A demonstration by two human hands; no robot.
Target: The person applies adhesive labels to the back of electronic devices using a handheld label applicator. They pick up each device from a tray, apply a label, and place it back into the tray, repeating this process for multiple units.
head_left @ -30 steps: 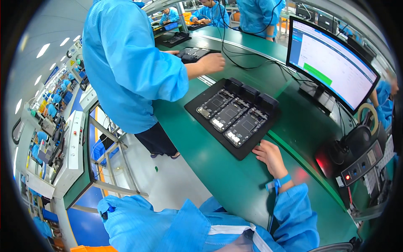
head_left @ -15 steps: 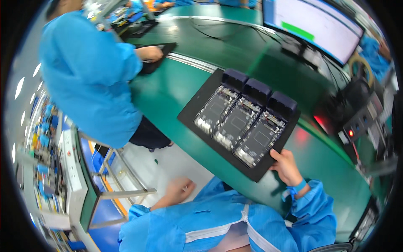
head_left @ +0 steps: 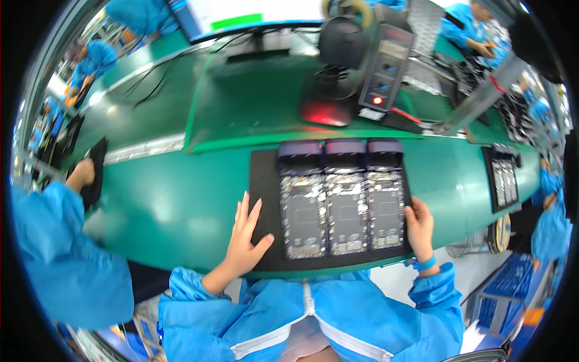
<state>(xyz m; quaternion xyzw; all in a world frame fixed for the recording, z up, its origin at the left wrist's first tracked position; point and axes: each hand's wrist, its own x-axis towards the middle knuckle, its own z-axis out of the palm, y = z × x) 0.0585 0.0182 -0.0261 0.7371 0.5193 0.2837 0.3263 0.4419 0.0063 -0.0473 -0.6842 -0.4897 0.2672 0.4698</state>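
A flat black tray (head_left: 263, 175) lies at the near edge of the green bench, in front of me. On it are three dark open device housings with exposed circuit boards, side by side: a left one (head_left: 304, 214), a middle one (head_left: 347, 211) and a right one (head_left: 386, 211). Each has a raised dark block at its far end. My right hand (head_left: 420, 228) grips the tray's right edge, its fingertips close to the right housing. My left hand (head_left: 246, 241) is open with fingers spread, at the tray's left edge, holding nothing.
Beyond the tray stand a black scanner on a stand (head_left: 341, 45) casting red light and a grey control box (head_left: 386, 69) with a lit red lamp. A similar loaded tray (head_left: 503, 178) sits far right. At left, a co-worker's hand (head_left: 85, 172) touches a black tray (head_left: 95, 175).
The view has swung right. The tray, held up tilted in my right hand before, now lies level in front of me. My left hand has come up to its left edge, fingers spread.
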